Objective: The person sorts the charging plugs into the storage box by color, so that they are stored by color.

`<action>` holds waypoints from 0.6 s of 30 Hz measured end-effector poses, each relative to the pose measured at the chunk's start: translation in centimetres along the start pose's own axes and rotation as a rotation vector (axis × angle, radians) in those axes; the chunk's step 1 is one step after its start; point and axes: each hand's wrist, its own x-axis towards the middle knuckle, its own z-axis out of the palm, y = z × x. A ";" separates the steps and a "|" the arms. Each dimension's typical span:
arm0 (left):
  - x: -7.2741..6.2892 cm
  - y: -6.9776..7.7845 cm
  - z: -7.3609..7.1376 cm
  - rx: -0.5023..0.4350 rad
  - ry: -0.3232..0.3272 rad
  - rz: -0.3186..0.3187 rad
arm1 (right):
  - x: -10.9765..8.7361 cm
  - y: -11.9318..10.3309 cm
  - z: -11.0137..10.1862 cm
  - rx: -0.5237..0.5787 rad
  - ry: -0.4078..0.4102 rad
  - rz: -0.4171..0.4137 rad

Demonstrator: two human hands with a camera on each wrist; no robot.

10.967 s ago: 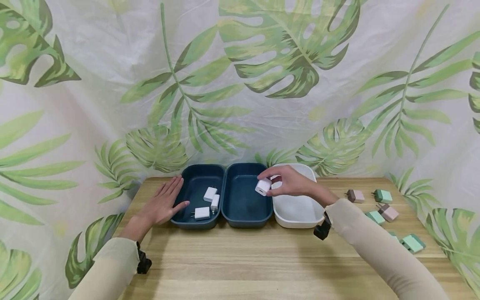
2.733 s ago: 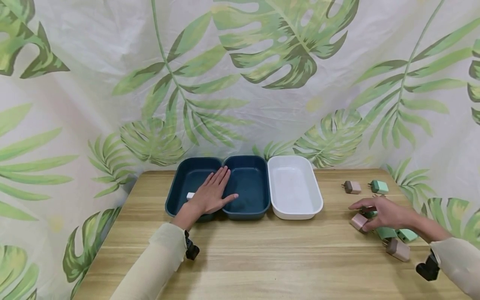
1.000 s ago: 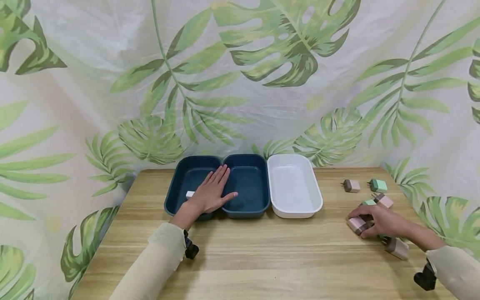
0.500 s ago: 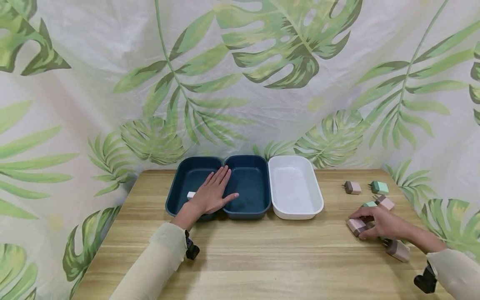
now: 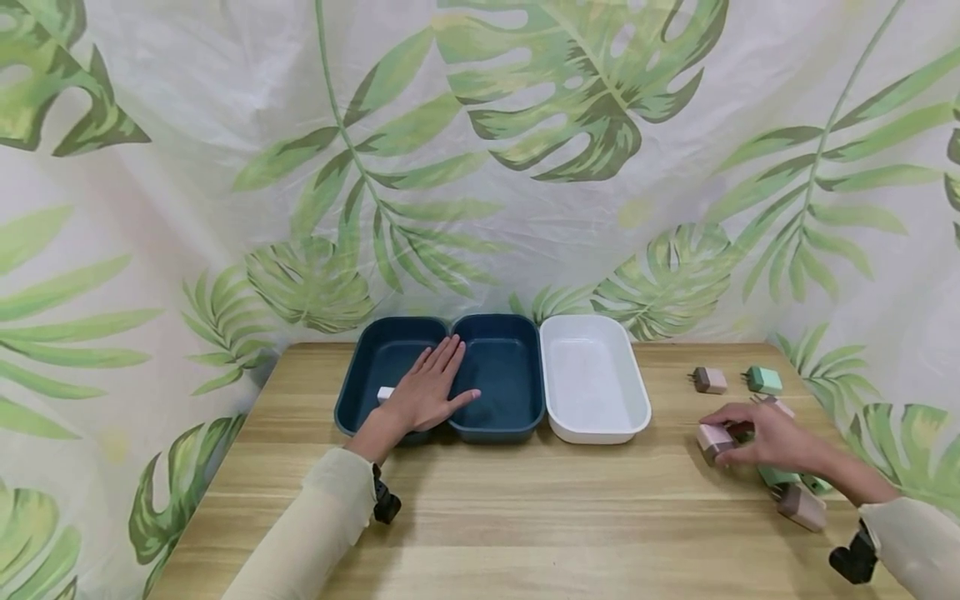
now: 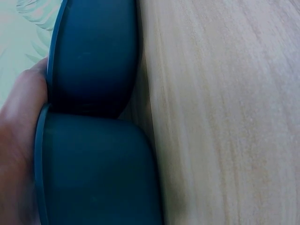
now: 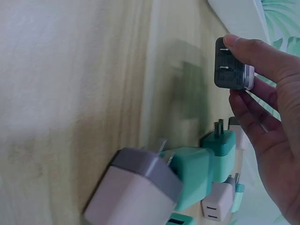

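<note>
My left hand [image 5: 423,396] rests with straight fingers across the adjoining rims of the left blue tray [image 5: 365,358] and the middle blue tray [image 5: 498,375]. Part of a white charger [image 5: 386,394] shows in the left tray beside the hand, which hides the rest. At the right of the table my right hand [image 5: 772,437] pinches a pink and brown charger [image 5: 711,442] between thumb and fingers. In the right wrist view the held charger [image 7: 228,65] is above the wood, its brown prong face towards the camera.
A white tray [image 5: 596,383] stands right of the blue ones. Near the right hand lie several pink-brown and green chargers, among them a pink one [image 5: 801,507] in front and a green one [image 5: 763,380] at the back. A leaf-patterned cloth [image 5: 555,250] hangs behind the table.
Eleven seconds ago the right hand held a white charger over the middle tray; it now holds a pink-brown one, just turned and raised slightly. The left hand has shifted right from the left tray's outer rim.
</note>
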 end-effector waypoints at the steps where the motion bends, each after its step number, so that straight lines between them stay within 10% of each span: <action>1: 0.0 0.0 0.0 0.001 0.000 0.001 | 0.1 0.0 -0.1 -0.001 0.006 0.002; 18: -0.3 0.3 -0.2 0.002 -0.007 -0.009 | 3.0 -1.9 -2.1 0.018 0.086 0.003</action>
